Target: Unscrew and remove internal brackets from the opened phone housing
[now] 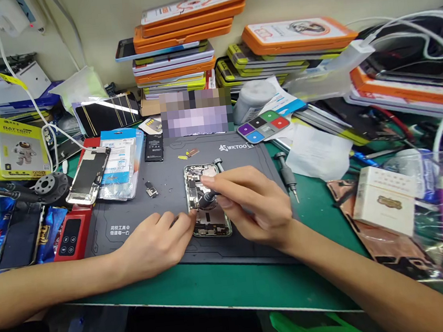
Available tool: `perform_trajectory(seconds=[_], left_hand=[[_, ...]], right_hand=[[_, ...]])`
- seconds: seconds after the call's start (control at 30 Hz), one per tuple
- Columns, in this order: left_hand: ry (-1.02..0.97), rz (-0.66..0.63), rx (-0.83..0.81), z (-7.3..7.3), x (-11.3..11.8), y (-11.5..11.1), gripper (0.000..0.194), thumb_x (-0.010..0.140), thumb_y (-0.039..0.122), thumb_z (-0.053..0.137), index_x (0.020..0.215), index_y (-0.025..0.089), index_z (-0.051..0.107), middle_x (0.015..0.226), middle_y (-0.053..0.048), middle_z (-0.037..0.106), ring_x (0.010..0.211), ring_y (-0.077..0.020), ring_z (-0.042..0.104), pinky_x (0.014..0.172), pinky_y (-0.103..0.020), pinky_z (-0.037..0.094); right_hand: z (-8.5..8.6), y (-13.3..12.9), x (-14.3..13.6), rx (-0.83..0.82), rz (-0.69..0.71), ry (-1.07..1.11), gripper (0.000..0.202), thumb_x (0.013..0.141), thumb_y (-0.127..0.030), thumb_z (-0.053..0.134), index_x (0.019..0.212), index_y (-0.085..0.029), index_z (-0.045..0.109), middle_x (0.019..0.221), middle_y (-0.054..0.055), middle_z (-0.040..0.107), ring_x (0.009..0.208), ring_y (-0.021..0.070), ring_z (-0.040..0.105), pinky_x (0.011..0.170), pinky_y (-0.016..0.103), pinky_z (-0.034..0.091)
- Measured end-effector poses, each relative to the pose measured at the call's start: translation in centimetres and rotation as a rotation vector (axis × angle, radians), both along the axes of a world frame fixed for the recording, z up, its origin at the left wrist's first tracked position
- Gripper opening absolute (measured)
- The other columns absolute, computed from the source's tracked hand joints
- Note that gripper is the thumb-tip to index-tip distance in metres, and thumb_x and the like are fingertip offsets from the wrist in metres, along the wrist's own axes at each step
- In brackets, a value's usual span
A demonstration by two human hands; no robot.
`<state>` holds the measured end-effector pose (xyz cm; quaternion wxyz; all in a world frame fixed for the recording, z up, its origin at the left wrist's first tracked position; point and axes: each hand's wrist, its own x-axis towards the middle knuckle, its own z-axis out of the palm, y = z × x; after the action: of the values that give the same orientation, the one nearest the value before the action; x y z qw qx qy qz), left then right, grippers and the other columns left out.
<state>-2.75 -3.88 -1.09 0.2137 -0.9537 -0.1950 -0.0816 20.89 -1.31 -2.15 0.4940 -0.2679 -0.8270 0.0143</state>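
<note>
An opened phone point(209, 222) with its inner parts bare lies on the dark grey work mat point(139, 209). My right hand point(252, 199) is closed around a screwdriver point(205, 198), whose dark shaft slants down over the phone's left middle; its tip is hard to make out. At the phone's left edge, my left hand point(162, 241) has curled fingers, with the fingertips pinched against the frame. A small loose phone part point(151, 189) rests on the mat to the left. Farther up lies a black phone battery point(153, 148).
A second screwdriver point(287, 177) lies right of the mat. To the left are a detached phone screen point(89, 175), a red device point(74, 231) and a round tool holder point(52, 189). Stacked orange boxes point(184, 32) stand behind. A white box point(383, 199) sits at the right.
</note>
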Motion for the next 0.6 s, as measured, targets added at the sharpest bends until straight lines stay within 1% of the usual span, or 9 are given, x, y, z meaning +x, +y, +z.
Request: perform_trajectory(seconds=[0.17, 0.33, 0.47, 0.53, 0.6], left_hand=[[0.002, 0.006, 0.002, 0.03, -0.01, 0.02, 0.031, 0.101, 0.011, 0.053, 0.128, -0.002, 0.06, 0.086, -0.005, 0.061, 0.066, -0.0154, 0.053, 0.051, -0.033, 0.041], [0.001, 0.006, 0.004, 0.09, 0.01, -0.05, 0.032, 0.101, 0.011, 0.053, 0.129, -0.003, 0.059, 0.085, -0.004, 0.06, 0.066, -0.0153, 0.054, 0.051, -0.033, 0.041], [0.011, 0.005, 0.016, 0.11, 0.06, 0.01, 0.032, 0.101, 0.011, 0.052, 0.129, -0.002, 0.058, 0.084, -0.004, 0.06, 0.066, -0.0151, 0.053, 0.051, -0.033, 0.041], [0.009, 0.007, 0.014, 0.12, 0.04, 0.03, 0.032, 0.101, 0.011, 0.052, 0.129, -0.002, 0.058, 0.084, -0.004, 0.059, 0.065, -0.0151, 0.053, 0.05, -0.033, 0.041], [0.006, 0.006, 0.006, 0.12, 0.01, 0.01, 0.031, 0.101, 0.011, 0.052, 0.129, -0.002, 0.059, 0.084, -0.004, 0.06, 0.065, -0.0152, 0.053, 0.05, -0.033, 0.041]], right_hand=[[0.0, 0.03, -0.09, -0.007, -0.02, -0.004, 0.066, 0.091, 0.001, 0.054, 0.15, -0.029, 0.052, 0.096, 0.005, 0.073, 0.084, 0.0193, 0.069, 0.074, 0.033, 0.06], [0.0, -0.01, -0.06, -0.007, -0.007, 0.002, 0.067, 0.09, 0.002, 0.056, 0.15, -0.027, 0.053, 0.094, 0.006, 0.072, 0.083, 0.0189, 0.068, 0.074, 0.033, 0.058], [0.01, -0.12, 0.02, -0.014, -0.018, -0.013, 0.068, 0.09, 0.001, 0.055, 0.152, -0.029, 0.051, 0.099, 0.006, 0.072, 0.087, 0.0201, 0.069, 0.076, 0.033, 0.059], [0.02, -0.15, 0.01, -0.009, -0.029, -0.013, 0.067, 0.09, 0.0, 0.055, 0.151, -0.029, 0.053, 0.096, 0.006, 0.071, 0.084, 0.0197, 0.068, 0.074, 0.033, 0.058], [0.01, -0.13, -0.02, -0.009, -0.035, -0.013, 0.065, 0.09, 0.0, 0.056, 0.149, -0.028, 0.054, 0.098, 0.006, 0.071, 0.086, 0.0198, 0.068, 0.076, 0.033, 0.059]])
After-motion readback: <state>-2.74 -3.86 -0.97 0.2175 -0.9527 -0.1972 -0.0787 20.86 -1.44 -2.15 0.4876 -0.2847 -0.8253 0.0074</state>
